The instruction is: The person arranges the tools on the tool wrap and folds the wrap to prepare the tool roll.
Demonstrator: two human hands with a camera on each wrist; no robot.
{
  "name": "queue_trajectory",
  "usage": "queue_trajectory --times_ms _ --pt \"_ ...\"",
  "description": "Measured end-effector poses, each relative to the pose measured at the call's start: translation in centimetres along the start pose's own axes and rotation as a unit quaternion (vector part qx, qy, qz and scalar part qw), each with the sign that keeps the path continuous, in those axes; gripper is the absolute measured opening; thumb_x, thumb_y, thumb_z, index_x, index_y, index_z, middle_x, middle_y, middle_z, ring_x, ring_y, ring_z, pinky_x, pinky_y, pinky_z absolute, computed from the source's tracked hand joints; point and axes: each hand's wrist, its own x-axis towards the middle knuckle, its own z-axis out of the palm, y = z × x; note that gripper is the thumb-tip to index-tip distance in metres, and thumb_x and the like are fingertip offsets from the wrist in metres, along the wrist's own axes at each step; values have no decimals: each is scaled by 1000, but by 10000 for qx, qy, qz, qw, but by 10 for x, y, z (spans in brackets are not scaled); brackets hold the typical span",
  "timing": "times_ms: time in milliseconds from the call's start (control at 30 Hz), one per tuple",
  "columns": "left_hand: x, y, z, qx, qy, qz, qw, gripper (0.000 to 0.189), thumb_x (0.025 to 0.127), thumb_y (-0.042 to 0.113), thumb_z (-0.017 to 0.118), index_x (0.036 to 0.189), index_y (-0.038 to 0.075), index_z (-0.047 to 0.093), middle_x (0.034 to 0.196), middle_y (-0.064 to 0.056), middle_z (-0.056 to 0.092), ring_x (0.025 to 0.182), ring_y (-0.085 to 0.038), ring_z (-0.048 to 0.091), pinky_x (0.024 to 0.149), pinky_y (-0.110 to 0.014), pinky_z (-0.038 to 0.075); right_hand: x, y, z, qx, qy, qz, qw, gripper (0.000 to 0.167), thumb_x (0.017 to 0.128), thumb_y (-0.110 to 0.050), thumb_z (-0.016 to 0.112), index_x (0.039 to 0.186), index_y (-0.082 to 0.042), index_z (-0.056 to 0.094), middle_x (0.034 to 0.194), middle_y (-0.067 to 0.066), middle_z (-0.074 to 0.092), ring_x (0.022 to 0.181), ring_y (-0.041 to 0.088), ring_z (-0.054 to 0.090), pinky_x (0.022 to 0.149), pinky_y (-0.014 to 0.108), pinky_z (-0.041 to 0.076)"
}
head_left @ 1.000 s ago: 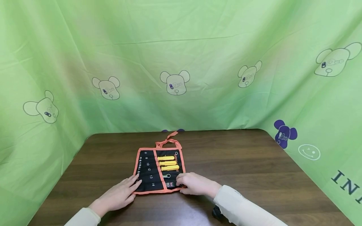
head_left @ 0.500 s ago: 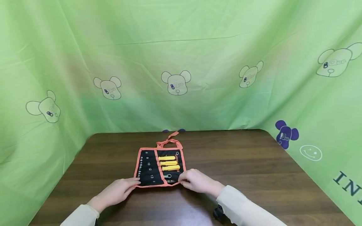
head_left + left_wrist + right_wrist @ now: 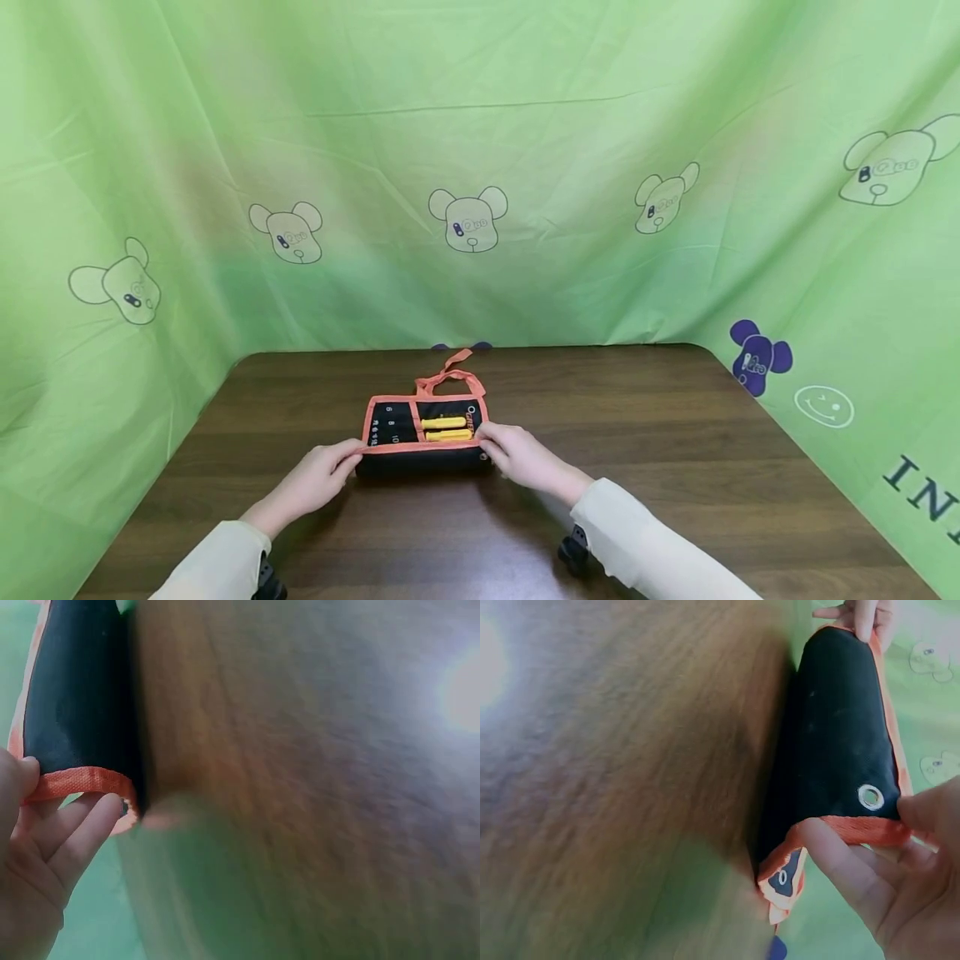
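Note:
A black tool roll (image 3: 431,462) with orange edging lies on the table, its near part folded up and over toward the back. Two yellow handles (image 3: 447,435) show in its pockets beyond the fold; the pockets nearer me are hidden under it. My left hand (image 3: 321,475) pinches the folded edge at its left corner, thumb on top and fingers inside the fold in the left wrist view. At the right corner my right hand (image 3: 525,457) pinches the same edge, close to a metal eyelet (image 3: 870,797). Orange tie straps (image 3: 450,381) lie loose beyond the roll.
The dark wooden table (image 3: 637,417) extends on both sides of the roll. A green printed cloth (image 3: 465,125) hangs behind and around it. Black wrist devices, such as the right one (image 3: 573,550), sit below the sleeves.
Both hands have lifted the roll's near edge and carried it away from me over the pockets. The lower printed numbers, one yellow handle and the small wrench are now covered.

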Motion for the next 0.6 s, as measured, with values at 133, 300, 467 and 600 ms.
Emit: queue_trajectory --times_ms 133,300,467,600 --pt "6 3 0 -394 170 -338 9985 16 95 8 51 106 8 61 66 3 54 54 -10 52 51 -25 46 5 0 1 373 244 413 9982 6 94 0 48 95 -3 54 65 1 49 43 8 49 45 23 46" --pt "15 5 1 -858 277 -916 9917 20 96 11 49 113 7 60 61 -3 50 45 -19 51 47 -27 48 12 4 3 797 598 767 9921 7 93 2 50 99 -2 48 70 2 47 42 11 49 40 28 47" --pt "22 4 5 -1081 530 -1339 9836 20 95 9 50 112 7 61 72 -6 57 42 -17 51 44 -30 48 18 7 3 1192 690 1075 9846 12 90 5 50 100 0 46 77 5 50 40 14 49 39 36 48" --pt "28 2 10 -983 723 -1575 9800 18 93 7 54 109 6 63 76 -8 60 40 -16 51 42 -29 47 22 10 2 1286 621 1212 9823 14 88 8 48 100 2 46 79 7 51 40 14 50 38 37 48"
